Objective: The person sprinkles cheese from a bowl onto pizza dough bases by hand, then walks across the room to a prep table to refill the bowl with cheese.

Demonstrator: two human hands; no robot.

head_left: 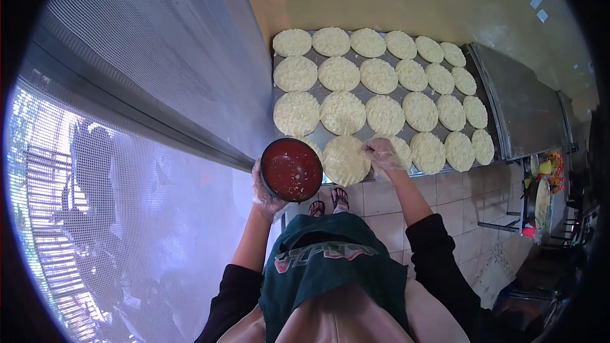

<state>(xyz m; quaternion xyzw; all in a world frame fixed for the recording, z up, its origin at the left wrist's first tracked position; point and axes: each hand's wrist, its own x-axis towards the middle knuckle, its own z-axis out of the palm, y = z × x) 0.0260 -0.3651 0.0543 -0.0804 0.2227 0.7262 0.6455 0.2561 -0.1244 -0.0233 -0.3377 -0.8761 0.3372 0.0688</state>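
My left hand (265,194), in a clear plastic glove, grips the side of a round bowl (292,171) with a dark rim and a red inside. A few pale shreds lie in the bowl. My right hand (382,155), also gloved, is over the front row, at the right edge of a round pizza base (346,162) covered in pale shreds that look like grated cheese. Its fingers are drawn together, and what they hold, if anything, is hidden. The bowl partly covers another pizza base (311,144) to the left.
Several rows of similar topped bases stand on a metal table (327,134). A screened window with a grey curtain (190,228) runs along the left. A metal surface (524,98) adjoins at the right. Below it, a tiled floor (384,213) shows, with cluttered items (543,197) farther right.
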